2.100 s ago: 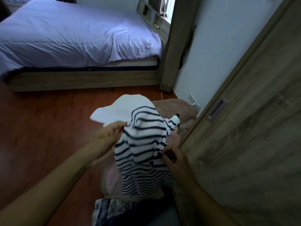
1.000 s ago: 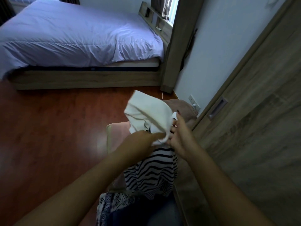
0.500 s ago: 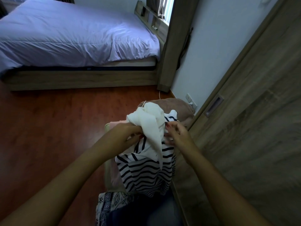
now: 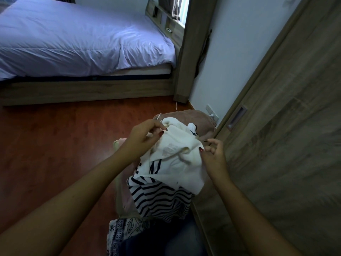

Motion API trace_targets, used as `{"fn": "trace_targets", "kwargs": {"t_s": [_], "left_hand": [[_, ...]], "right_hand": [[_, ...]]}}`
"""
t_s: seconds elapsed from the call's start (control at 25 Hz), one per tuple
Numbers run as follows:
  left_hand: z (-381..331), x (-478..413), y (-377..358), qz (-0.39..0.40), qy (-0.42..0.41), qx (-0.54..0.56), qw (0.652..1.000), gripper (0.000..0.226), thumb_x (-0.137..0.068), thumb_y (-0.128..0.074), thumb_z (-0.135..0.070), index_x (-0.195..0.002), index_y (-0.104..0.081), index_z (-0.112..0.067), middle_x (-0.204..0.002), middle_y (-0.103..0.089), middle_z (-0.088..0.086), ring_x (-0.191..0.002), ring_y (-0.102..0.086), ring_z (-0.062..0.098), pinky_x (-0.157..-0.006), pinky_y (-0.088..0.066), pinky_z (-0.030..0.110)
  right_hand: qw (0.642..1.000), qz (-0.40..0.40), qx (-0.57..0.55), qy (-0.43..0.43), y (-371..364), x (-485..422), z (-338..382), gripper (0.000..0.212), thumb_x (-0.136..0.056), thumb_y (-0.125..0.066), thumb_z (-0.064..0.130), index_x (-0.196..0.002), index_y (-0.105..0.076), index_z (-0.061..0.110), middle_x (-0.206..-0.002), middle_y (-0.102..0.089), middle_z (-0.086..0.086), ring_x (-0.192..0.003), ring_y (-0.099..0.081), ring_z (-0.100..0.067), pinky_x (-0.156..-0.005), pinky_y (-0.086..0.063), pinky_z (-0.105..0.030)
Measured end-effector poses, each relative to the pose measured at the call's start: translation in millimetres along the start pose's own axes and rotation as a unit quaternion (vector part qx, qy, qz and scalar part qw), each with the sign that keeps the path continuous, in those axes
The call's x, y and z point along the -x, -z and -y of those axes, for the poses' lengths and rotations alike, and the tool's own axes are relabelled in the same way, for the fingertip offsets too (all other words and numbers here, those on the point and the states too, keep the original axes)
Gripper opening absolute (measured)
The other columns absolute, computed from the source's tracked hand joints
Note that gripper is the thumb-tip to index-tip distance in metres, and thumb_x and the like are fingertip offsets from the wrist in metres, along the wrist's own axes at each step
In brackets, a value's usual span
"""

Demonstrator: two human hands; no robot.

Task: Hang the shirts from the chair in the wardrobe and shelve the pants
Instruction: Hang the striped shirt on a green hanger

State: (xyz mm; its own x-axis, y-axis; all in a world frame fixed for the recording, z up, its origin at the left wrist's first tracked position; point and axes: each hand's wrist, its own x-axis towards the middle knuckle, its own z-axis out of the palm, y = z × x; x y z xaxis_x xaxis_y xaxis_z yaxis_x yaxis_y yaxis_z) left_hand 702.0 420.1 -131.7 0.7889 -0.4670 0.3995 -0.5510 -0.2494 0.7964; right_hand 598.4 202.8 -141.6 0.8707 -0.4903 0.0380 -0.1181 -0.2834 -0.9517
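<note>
A white shirt with navy stripes (image 4: 166, 182) hangs bunched between my hands, its plain white inside turned outward at the top. My left hand (image 4: 144, 137) pinches the cloth at its upper left edge. My right hand (image 4: 212, 154) pinches the upper right edge with thumb and forefinger, the other fingers spread. Under the shirt lies a pile of clothes: a pink garment (image 4: 123, 196), a brown one (image 4: 191, 119) and a patterned white-and-navy piece (image 4: 125, 231). The chair beneath the pile is hidden. The wardrobe door (image 4: 276, 145) stands at the right, closed.
A bed with a lilac cover (image 4: 83, 37) fills the far left, on a wooden frame (image 4: 86, 91). Red-brown floor (image 4: 51, 145) lies between it and me. A wall socket with a white cable (image 4: 212, 113) sits low on the wall behind the pile.
My hands have spread apart, opening the bunched white part of the shirt. Earlier both hands held it close together higher up, with the striped part hanging below.
</note>
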Motion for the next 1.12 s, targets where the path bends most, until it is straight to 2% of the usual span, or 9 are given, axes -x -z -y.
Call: {"fn": "trace_targets", "kwargs": {"t_s": [0.12,0.2,0.28,0.4,0.52,0.6,0.8,0.96,1.12], "left_hand": [[14.6,-11.9,-11.1,0.083,-0.006,-0.099,0.992,0.034,-0.084,-0.068,-0.023,-0.115,-0.057,-0.019,-0.116,-0.056,0.001,-0.095,-0.057,0.012,-0.078,-0.053,0.028],[16.6,-18.6,-15.6,0.098,-0.025,-0.13,0.986,0.051,-0.082,-0.07,-0.03,-0.127,-0.049,-0.019,-0.128,-0.047,0.005,-0.104,-0.049,0.01,-0.081,-0.042,0.015],[15.7,-27.1,-16.3,0.112,-0.045,-0.175,0.977,0.057,-0.083,-0.069,-0.032,-0.133,-0.045,-0.019,-0.135,-0.043,0.005,-0.113,-0.041,0.011,-0.09,-0.037,0.021],[10.6,-40.9,-14.3,0.184,-0.017,-0.214,0.959,0.058,-0.083,-0.069,-0.033,-0.134,-0.044,-0.023,-0.139,-0.043,0.0,-0.121,-0.034,0.016,-0.097,-0.032,0.031],[2.7,-53.5,-13.4,0.214,-0.046,-0.239,0.946,0.057,-0.078,-0.073,-0.036,-0.126,-0.044,-0.025,-0.134,-0.045,-0.002,-0.12,-0.038,0.018,-0.095,-0.036,0.03],[-1.2,-57.0,-13.5,0.251,-0.064,-0.207,0.944,0.055,-0.08,-0.071,-0.033,-0.125,-0.042,-0.025,-0.131,-0.048,-0.005,-0.116,-0.044,0.012,-0.098,-0.039,0.032],[-2.6,-64.0,-18.6,0.311,-0.076,-0.212,0.923,0.051,-0.082,-0.065,-0.047,-0.128,-0.044,-0.039,-0.13,-0.038,-0.016,-0.118,-0.032,0.008,-0.102,-0.034,0.036],[-12.9,-78.1,-7.2,0.251,-0.101,-0.303,0.914,0.045,-0.076,-0.069,-0.051,-0.114,-0.053,-0.033,-0.115,-0.041,-0.005,-0.103,-0.036,0.017,-0.089,-0.042,0.033],[-12.0,-71.9,14.5,0.144,-0.118,-0.306,0.934,0.039,-0.068,-0.073,-0.056,-0.089,-0.055,-0.029,-0.101,-0.041,-0.007,-0.092,-0.036,0.015,-0.079,-0.039,0.029]], "right_hand": [[0.996,-0.008,0.072,0.049,-1.2,1.8,-10.3,0.016,-0.089,-0.055,0.005,-0.1,-0.053,0.016,-0.095,-0.062,0.0,-0.083,-0.059,-0.014,-0.065,-0.046,-0.018],[0.997,0.038,0.065,0.027,-3.8,9.1,-13.1,0.007,-0.089,-0.057,0.019,-0.095,-0.056,0.017,-0.111,-0.063,-0.006,-0.099,-0.059,-0.019,-0.069,-0.046,-0.013],[0.993,0.082,0.081,0.026,-3.6,13.8,-18.2,0.039,-0.079,-0.061,0.047,-0.104,-0.054,0.017,-0.123,-0.058,-0.008,-0.11,-0.056,-0.018,-0.072,-0.044,-0.007],[0.972,0.104,0.191,0.09,-5.3,14.6,-23.8,0.067,-0.07,-0.059,0.065,-0.119,-0.051,0.019,-0.124,-0.051,-0.001,-0.111,-0.051,-0.013,-0.084,-0.047,-0.023],[0.959,0.066,0.234,0.148,-7.7,10.7,-25.9,0.062,-0.079,-0.053,0.054,-0.125,-0.052,0.012,-0.114,-0.053,-0.005,-0.103,-0.053,-0.021,-0.083,-0.05,-0.04],[0.962,0.03,0.207,0.175,-7.5,11.5,-17.1,0.045,-0.08,-0.056,0.044,-0.112,-0.057,0.012,-0.11,-0.053,-0.004,-0.102,-0.052,-0.024,-0.082,-0.049,-0.043],[0.956,-0.023,0.138,0.257,5.2,11.6,36.4,0.021,-0.079,-0.071,0.022,-0.08,-0.051,0.015,-0.095,-0.046,0.003,-0.086,-0.05,-0.02,-0.072,-0.041,-0.023],[0.912,-0.075,0.205,0.347,17.7,7.1,82.8,0.013,-0.074,-0.065,0.001,-0.08,-0.055,0.007,-0.099,-0.049,-0.005,-0.095,-0.049,-0.023,-0.077,-0.044,-0.028],[0.894,-0.162,0.258,0.329,36.6,5.0,96.5,0.013,-0.069,-0.069,0.005,-0.075,-0.058,0.009,-0.106,-0.052,-0.006,-0.102,-0.043,-0.017,-0.08,-0.036,-0.012]]}}
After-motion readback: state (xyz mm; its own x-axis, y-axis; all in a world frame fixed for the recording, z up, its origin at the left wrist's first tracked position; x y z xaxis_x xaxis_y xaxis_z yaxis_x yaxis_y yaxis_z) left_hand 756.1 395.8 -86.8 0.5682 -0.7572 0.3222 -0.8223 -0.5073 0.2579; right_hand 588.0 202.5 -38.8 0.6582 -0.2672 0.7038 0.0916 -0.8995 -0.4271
